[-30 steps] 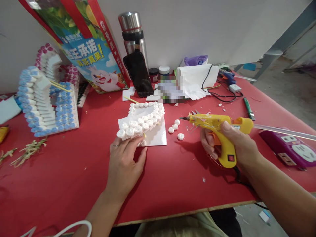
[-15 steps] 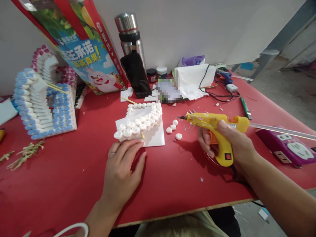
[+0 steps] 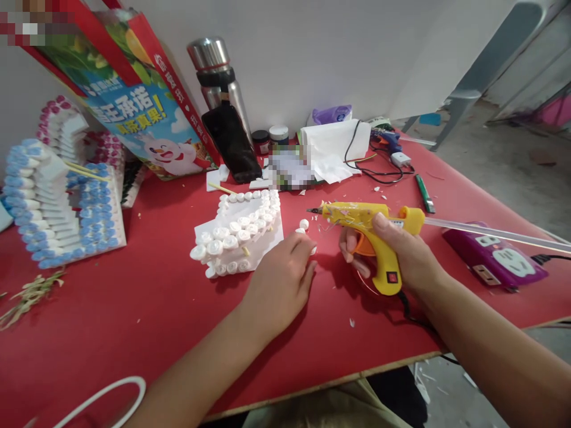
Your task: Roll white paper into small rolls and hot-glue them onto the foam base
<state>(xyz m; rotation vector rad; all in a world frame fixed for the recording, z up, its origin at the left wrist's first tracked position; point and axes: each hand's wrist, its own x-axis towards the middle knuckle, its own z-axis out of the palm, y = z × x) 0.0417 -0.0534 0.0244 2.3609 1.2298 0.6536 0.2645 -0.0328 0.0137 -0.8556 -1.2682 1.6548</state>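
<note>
My left hand [image 3: 281, 282] reaches over the small loose white rosettes [image 3: 304, 224], its fingers curled and closed round one white rosette [image 3: 313, 251], which they mostly hide. Wrapped in my right hand [image 3: 401, 244] is a yellow hot glue gun [image 3: 357, 213] with a clear glue stick [image 3: 495, 230] out of its back; the nozzle points left towards the rosettes. Left of both hands, a white model edged with rows of rosettes [image 3: 229, 241] rests on a white base board [image 3: 274, 235]. A thin yellow stick [image 3: 222, 188] pokes out behind it.
Blue-and-white [image 3: 96, 208] and pink [image 3: 53, 113] rosette models stand left, by a printed bag [image 3: 156, 131]. A steel flask [image 3: 209, 56], a phone [image 3: 232, 142] and paper [image 3: 334, 145] are at the back. A purple power strip [image 3: 495, 255] and green cutter [image 3: 424, 193] lie right.
My left hand has moved right from the white model to the loose rosettes and closed on one. A lower row of rosettes now shows on the model. The view has shifted slightly.
</note>
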